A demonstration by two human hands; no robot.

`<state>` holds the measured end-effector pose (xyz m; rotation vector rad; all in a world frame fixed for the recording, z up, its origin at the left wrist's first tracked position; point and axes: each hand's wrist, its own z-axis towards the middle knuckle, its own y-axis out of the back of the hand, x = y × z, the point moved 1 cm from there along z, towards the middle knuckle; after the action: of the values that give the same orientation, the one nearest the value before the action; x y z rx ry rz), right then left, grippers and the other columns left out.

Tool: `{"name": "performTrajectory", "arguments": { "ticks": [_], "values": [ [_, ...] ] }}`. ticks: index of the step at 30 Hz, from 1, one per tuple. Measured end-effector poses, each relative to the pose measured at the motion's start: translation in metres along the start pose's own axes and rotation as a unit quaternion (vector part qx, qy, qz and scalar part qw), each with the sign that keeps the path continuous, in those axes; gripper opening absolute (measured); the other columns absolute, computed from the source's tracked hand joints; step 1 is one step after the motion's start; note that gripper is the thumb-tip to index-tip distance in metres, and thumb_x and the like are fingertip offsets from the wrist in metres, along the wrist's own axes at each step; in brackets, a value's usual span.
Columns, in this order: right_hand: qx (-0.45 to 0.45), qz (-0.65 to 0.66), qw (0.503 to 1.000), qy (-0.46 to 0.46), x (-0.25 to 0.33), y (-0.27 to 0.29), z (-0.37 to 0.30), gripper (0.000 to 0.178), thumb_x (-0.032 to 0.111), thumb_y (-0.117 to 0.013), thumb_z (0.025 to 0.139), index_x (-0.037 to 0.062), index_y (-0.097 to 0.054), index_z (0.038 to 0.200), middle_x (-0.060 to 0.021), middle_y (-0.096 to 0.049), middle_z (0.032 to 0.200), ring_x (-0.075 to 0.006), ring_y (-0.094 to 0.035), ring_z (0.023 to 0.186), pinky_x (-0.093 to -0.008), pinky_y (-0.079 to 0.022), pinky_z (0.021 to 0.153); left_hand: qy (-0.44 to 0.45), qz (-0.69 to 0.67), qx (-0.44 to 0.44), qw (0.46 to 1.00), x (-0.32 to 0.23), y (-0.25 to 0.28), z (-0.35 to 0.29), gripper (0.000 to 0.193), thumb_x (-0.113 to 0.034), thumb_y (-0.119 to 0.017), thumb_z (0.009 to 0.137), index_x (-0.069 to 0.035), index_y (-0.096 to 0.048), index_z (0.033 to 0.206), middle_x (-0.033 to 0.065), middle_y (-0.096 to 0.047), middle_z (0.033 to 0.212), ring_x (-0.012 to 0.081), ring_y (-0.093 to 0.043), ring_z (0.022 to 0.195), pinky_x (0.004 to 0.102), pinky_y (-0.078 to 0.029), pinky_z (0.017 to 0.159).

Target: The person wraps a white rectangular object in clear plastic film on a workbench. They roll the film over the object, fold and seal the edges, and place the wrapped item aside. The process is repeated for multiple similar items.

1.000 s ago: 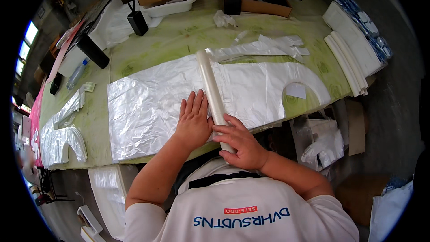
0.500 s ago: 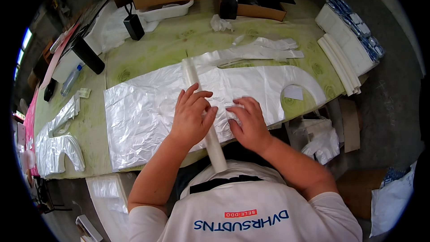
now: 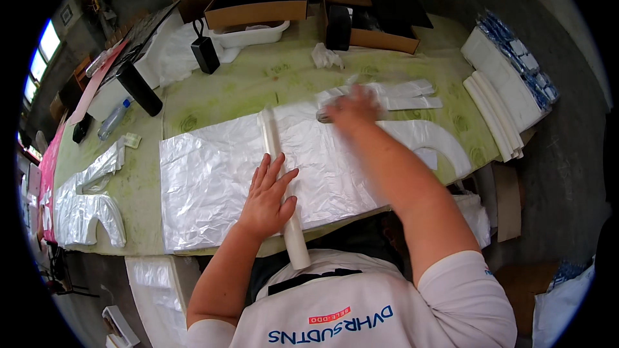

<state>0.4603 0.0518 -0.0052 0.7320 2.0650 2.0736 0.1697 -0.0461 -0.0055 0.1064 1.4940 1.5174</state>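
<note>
White roll [image 3: 278,180] lies under the flat, open left hand [image 3: 267,196]; blurred right hand's [image 3: 351,106] grip is unclear.

Plastic sheet [image 3: 219,180] is spread across the middle of the table [image 3: 258,84], with the roll [image 3: 280,187] lying on it top to bottom, its lower end sticking out past the table's near edge. Left hand [image 3: 267,196] sits flat on the roll at centre frame, and the right hand [image 3: 351,106] is up and to the right of it, over the sheet's far edge near a pile of cut pieces [image 3: 406,93]. Boxes [image 3: 258,0] line the top of the frame, a bottle [image 3: 113,119] lies upper left, more cut pieces [image 3: 84,206] sit at far left, and stacked pads [image 3: 496,100] are on the right.
</note>
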Motion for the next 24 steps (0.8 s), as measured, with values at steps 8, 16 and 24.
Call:
{"name": "performTrajectory", "arguments": {
  "ticks": [8,16,24],
  "values": [
    [-0.131,-0.025,0.914,-0.383,-0.274,0.097,0.009,0.074,0.064,-0.050,0.094,0.0299,-0.035,0.157,-0.0183,-0.019,0.165,-0.0449,-0.022,0.148,-0.0687,-0.026,0.113,0.007,-0.022,-0.014,1.000,-0.002,0.000,-0.003,0.052,-0.019,-0.065,0.085,-0.011,-0.060,0.136,0.0158,-0.033,0.161,0.0431,-0.021,0.151,0.0534,-0.021,0.122],
    [-0.194,0.058,0.961,0.191,-0.136,0.027,-0.078,0.058,0.039,-0.079,0.082,0.0284,-0.062,0.136,-0.0255,-0.030,0.157,-0.0493,-0.026,0.145,-0.0561,-0.027,0.117,-0.008,-0.011,-0.021,1.000,0.000,0.000,-0.003,0.051,-0.017,-0.065,0.084,-0.011,-0.061,0.135,0.0157,-0.034,0.161,0.0429,-0.022,0.151,0.0521,-0.022,0.122],
    [0.067,-0.022,0.994,0.082,-0.010,0.011,-0.064,0.065,0.055,-0.063,0.089,0.0250,-0.054,0.146,-0.0145,-0.021,0.166,-0.0388,-0.010,0.154,-0.0633,-0.011,0.120,-0.013,-0.021,-0.028,0.999,0.003,-0.003,-0.002,0.050,-0.017,-0.064,0.085,-0.012,-0.062,0.135,0.0149,-0.034,0.161,0.0418,-0.022,0.151,0.0510,-0.023,0.122]
  ]
}}
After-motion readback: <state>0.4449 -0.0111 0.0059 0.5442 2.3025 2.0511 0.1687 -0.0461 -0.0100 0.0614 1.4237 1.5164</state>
